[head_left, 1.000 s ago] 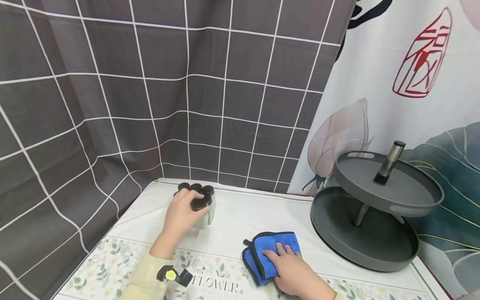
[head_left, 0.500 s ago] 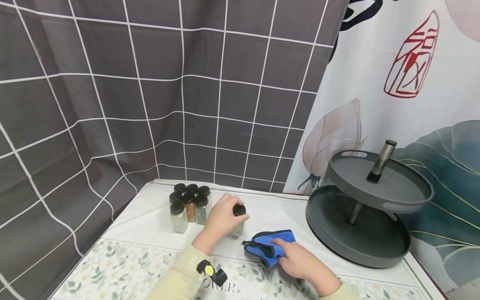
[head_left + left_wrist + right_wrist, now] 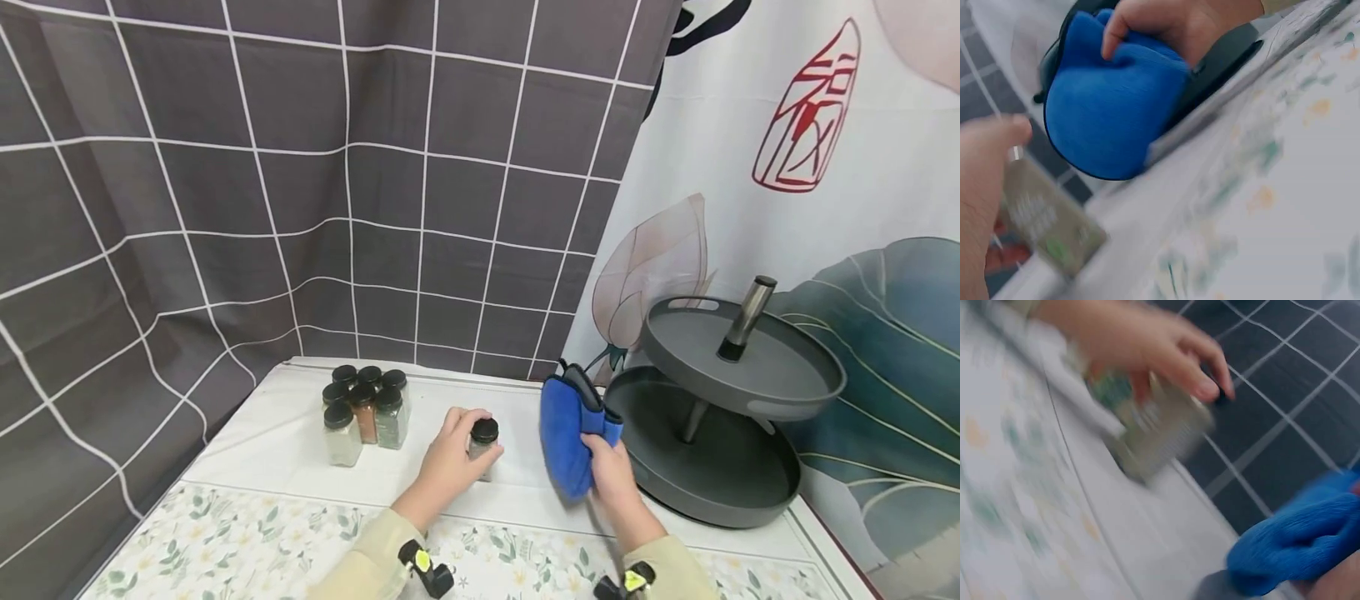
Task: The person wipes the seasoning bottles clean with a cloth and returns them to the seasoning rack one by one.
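Observation:
Near the middle of the table, my left hand [image 3: 448, 462] grips a spice jar [image 3: 483, 435] with a black lid, thumb and fingers around its upper part. In the left wrist view the jar [image 3: 1047, 215] has a greyish-beige body with pale lettering and a green mark. My right hand [image 3: 611, 471] pinches a blue cloth [image 3: 564, 437] with black edging, lifted and hanging to the right of the jar. In the right wrist view the cloth [image 3: 1297, 534] looks bunched, and motion blurs the jar [image 3: 1160, 428].
A group of spice jars [image 3: 365, 408] with black lids stands at the back left. On the right is a dark grey two-tier round tray [image 3: 705, 492] with a metal post [image 3: 747, 317]. A gridded grey curtain [image 3: 390, 192] hangs behind the white table [image 3: 285, 417].
My left hand has taken one jar from the group and carried it right. My right hand has gone from lying flat on the cloth to picking it up and raising it.

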Action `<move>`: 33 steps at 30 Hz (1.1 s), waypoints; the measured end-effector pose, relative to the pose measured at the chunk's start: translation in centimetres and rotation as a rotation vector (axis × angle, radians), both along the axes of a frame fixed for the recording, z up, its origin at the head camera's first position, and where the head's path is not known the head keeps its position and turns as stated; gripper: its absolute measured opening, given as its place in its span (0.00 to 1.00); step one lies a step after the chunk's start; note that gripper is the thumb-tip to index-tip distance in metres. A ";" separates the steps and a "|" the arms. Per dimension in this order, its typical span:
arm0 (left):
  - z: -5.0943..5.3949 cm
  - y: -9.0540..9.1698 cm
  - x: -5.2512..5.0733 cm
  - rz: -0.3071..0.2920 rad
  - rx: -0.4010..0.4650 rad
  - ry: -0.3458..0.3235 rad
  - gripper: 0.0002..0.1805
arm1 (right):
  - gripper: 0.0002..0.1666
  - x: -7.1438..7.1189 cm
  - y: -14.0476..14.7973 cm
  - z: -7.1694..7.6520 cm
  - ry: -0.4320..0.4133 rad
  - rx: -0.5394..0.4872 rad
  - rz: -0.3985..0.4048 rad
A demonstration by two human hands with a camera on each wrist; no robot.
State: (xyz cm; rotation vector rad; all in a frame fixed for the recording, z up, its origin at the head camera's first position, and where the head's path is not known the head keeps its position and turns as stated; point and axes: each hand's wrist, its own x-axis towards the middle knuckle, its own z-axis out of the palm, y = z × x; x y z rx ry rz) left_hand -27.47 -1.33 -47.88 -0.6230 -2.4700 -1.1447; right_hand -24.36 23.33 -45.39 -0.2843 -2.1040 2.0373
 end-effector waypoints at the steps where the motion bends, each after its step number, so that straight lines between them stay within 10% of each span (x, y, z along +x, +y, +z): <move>1: -0.5 -0.3 -0.1 -0.043 0.043 -0.028 0.31 | 0.28 -0.3 -0.9 -0.2 0.014 -0.089 -0.022; 6: -2.0 -1.5 -0.5 -0.174 0.200 -0.164 0.40 | 0.30 -0.6 -4.9 -1.6 0.046 -0.145 -0.012; 16: -2.8 -1.2 -0.8 -0.126 0.156 -0.158 0.34 | 0.40 0.8 -7.4 -4.4 0.073 0.089 0.105; 33: -2.6 -1.4 -0.8 -0.147 0.117 -0.169 0.37 | 0.25 0.6 -7.4 -4.6 0.184 0.233 -0.021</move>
